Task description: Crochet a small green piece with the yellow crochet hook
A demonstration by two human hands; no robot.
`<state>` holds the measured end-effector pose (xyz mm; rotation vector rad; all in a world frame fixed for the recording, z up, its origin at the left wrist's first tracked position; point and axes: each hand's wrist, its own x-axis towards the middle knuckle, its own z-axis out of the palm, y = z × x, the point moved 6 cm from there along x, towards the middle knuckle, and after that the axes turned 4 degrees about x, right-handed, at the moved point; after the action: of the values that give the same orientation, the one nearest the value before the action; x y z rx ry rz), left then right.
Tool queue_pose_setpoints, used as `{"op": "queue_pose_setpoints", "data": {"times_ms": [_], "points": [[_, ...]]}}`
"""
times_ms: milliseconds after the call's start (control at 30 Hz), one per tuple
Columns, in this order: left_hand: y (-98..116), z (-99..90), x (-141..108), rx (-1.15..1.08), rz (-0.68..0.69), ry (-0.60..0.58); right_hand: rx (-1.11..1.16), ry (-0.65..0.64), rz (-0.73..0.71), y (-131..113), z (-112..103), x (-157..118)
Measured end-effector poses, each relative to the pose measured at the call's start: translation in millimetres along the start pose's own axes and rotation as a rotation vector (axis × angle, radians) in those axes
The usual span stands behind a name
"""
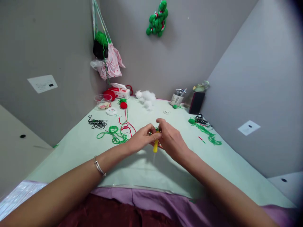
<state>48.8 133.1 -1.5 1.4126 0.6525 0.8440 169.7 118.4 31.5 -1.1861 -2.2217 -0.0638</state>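
Note:
My left hand [143, 137] and my right hand [172, 138] meet above the middle of the table, fingers bent and closed together. Between them a crochet hook with a yellow grip [155, 147] points down toward me, its thin end blurred. It appears to be in my right hand, though the fingers hide most of the hold. A small bit of green yarn work [156, 129] shows between the fingertips, seemingly pinched by my left hand. Left of my hands lie loose green yarn [115, 135] and red yarn strands [126, 126].
Black cord [97, 122], a clear plastic tub [103, 101], a tissue box [121, 93] and white stuffing [147, 98] sit left and back. At right are a pen tin [177, 97], a dark phone [197, 102], scissors [201, 119] and a green yarn bundle [208, 133].

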Motion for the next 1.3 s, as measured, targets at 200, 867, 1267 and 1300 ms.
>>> {"op": "queue_pose_setpoints", "data": {"times_ms": [200,867,1267,1300], "points": [[-24.3,-11.2,8.0,-0.083,-0.088,0.014,-0.039,0.057,-0.056,9.2,24.3,-0.2],[-29.6,-36.3,4.4,-0.329,-0.065,0.300,0.431,0.026,0.157,23.8,21.7,1.4],[-37.9,-36.4,5.8,-0.207,-0.089,0.227,0.680,-0.149,0.369,33.8,31.1,1.3],[-38.3,-35.3,5.6,-0.190,-0.099,0.209,0.709,-0.134,0.385,35.0,29.8,1.8]]}}
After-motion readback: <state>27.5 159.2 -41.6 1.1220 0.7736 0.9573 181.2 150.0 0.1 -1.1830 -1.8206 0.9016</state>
